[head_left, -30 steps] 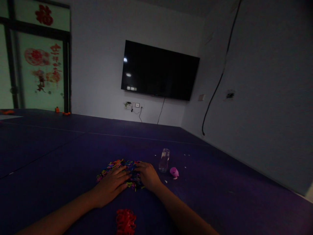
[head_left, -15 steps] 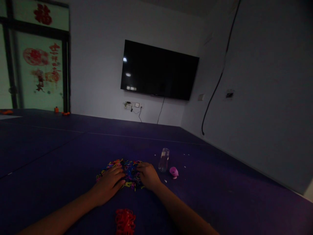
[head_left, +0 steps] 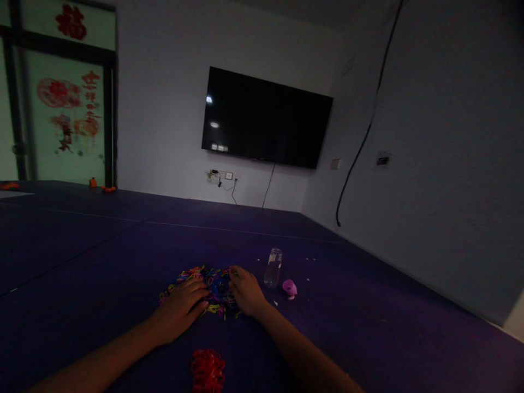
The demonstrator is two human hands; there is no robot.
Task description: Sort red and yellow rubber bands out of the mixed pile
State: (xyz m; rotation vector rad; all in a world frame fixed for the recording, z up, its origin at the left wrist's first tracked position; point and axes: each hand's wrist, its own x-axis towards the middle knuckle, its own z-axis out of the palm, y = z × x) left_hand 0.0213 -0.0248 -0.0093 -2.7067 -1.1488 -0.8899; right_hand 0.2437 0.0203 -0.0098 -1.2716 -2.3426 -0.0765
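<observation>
A loose pile of small colourful rubber bands point(head_left: 216, 289) lies on the purple surface in front of me. My left hand point(head_left: 183, 305) rests over the left side of the pile with its fingers stretched out. At the pile's right edge, my right hand point(head_left: 246, 292) has its fingers bent and drawn together; whatever is between the fingertips is too small and dark to make out. Nearer to me, between my forearms, sits a separate heap of red rubber bands point(head_left: 208, 371). A clear bottle point(head_left: 273, 268) stands just beyond my right hand, beside a small pink cup-like object point(head_left: 290, 289).
Small white scraps point(head_left: 308, 279) are scattered right of the bottle. Orange objects point(head_left: 93, 182) and a pale sheet point(head_left: 14, 195) lie at the far left. A television point(head_left: 268, 117) hangs on the wall behind, and a dark cable point(head_left: 360, 147) dangles at right.
My right hand has shifted slightly, its fingertips lifting a little and drawing closer together. My left hand stays nearly still on the pile.
</observation>
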